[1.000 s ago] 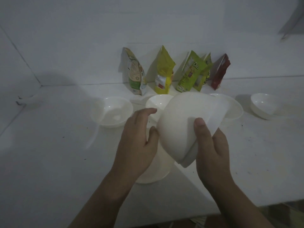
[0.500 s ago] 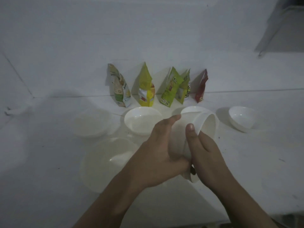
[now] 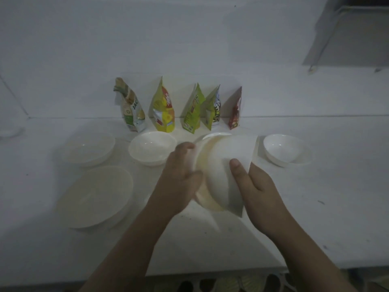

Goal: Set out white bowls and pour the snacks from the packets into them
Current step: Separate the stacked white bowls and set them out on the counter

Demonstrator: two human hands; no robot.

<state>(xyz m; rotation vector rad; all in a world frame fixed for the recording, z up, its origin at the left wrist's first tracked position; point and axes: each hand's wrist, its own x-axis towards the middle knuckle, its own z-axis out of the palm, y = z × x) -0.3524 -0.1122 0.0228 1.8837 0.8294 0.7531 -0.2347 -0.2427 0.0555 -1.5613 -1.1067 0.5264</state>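
Above the middle of the white counter I hold a stack of white bowls tipped on its side. My right hand grips the outer bowl, thumb across its wall. My left hand grips the rim of the inner, yellowish bowl at the stack's left. Set out on the counter are a large bowl at front left, a bowl behind it, a bowl at centre and a bowl at right. Another bowl's rim shows behind the stack. Several snack packets stand along the back wall.
The counter ends at a front edge just below my forearms, with a patterned floor beneath. A wall corner closes the left side. A dark wall fixture hangs at the upper right.
The stack has tilted further onto its side and my left hand has slid along to the inner bowl's rim. The view has shifted, and the large bowl now lies at front left.
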